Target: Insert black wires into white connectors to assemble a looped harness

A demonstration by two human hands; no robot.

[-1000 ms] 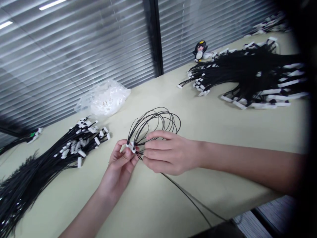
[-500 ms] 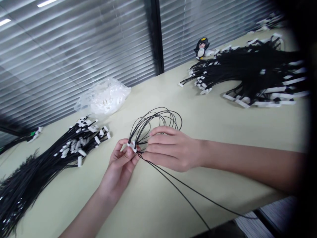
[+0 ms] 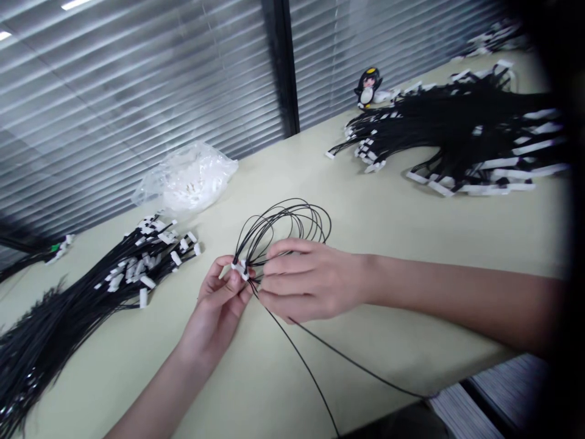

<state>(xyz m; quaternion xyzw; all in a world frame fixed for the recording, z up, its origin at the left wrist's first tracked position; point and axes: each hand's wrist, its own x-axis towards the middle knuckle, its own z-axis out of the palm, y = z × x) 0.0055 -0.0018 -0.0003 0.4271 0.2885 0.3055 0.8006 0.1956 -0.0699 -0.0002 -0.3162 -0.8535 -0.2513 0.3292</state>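
Observation:
My left hand [image 3: 223,292] pinches a small white connector [image 3: 241,269] between thumb and fingers. Thin black wires [image 3: 292,210] run from it and loop above the table behind my hands. My right hand [image 3: 311,280] is just right of the connector, its fingers curled together at the wires; its fingertips and what exactly they pinch are hidden behind the hand. Two loose black wires [image 3: 304,363] trail from beneath my hands toward the table's front edge.
A bundle of black wires with white connectors [image 3: 86,305] lies at left, a larger wire pile [image 3: 452,122] at back right. By the blinds stand a clear plastic bag [image 3: 192,180] of small white parts and a penguin figure [image 3: 368,88]. The pale table [image 3: 365,207] ends at lower right.
My right hand has shifted slightly left and down, closer to the connector. The two trailing wires have swung left and spread farther apart. My left hand keeps its pinch on the connector.

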